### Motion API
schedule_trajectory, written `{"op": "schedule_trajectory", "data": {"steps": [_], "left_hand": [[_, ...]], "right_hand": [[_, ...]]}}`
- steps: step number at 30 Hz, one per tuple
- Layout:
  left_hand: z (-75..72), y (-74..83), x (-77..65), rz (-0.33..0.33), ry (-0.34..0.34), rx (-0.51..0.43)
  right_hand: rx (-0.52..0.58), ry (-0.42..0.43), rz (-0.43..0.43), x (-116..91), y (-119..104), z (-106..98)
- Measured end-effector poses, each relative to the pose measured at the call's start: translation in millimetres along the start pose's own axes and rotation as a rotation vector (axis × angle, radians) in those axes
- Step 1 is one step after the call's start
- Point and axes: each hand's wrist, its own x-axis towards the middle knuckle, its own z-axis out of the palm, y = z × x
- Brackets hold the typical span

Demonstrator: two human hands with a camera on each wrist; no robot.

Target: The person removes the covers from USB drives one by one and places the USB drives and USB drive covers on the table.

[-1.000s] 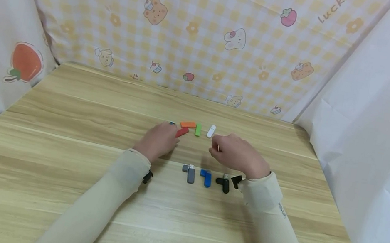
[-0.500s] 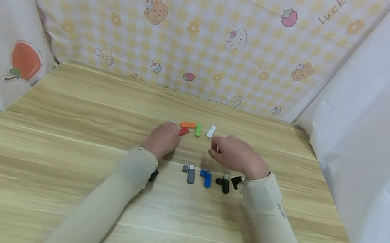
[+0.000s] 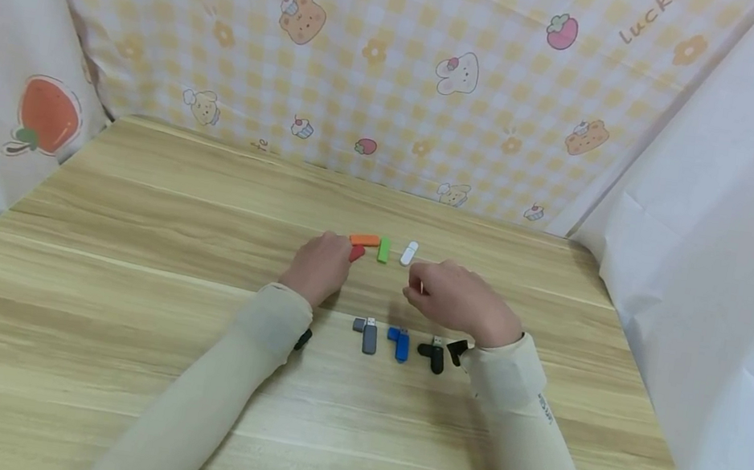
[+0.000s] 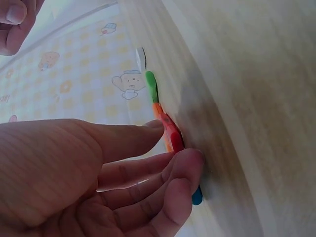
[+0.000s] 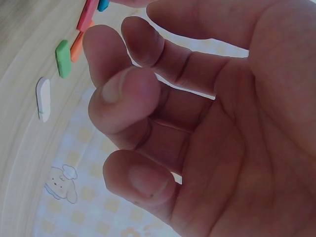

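Observation:
My left hand reaches to the left end of the far row of USB sticks. In the left wrist view its thumb and curled fingers close round a red USB stick, which lies aslant. A blue USB stick shows just past those fingertips. Beside the red one lie an orange USB stick, a green USB stick and a white USB stick. My right hand hovers close to the white one, its fingers loosely curled round nothing.
Nearer on the wooden table lie a grey USB stick, a second blue USB stick and a black USB stick, their metal plugs showing. A patterned curtain hangs behind the table, with white cloth at the right.
My left hand has shifted right and slightly away, covering more of the red USB stick and hiding the far blue one in the head view. The right hand has stayed put.

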Motion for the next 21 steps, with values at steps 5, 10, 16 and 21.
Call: {"op": "schedule_trajectory", "data": {"steps": [5, 10, 16, 21], "left_hand": [[1.7, 1.0, 0.9, -0.003, 0.006, 0.047], [2.1, 0.8, 0.7, 0.031, 0.023, 0.111], [1.5, -1.1, 0.6, 0.058, 0.018, 0.156], [-0.3, -3.7, -1.0, 0.065, -0.007, 0.155]], "right_hand": [[-0.003, 0.000, -0.004, 0.2, 0.1, 1.0], [-0.003, -0.002, -0.004, -0.1, -0.7, 0.5], [-0.003, -0.004, 0.004, -0.4, -0.2, 0.0], [0.003, 0.003, 0.000, -1.3, 0.5, -0.7]]}}
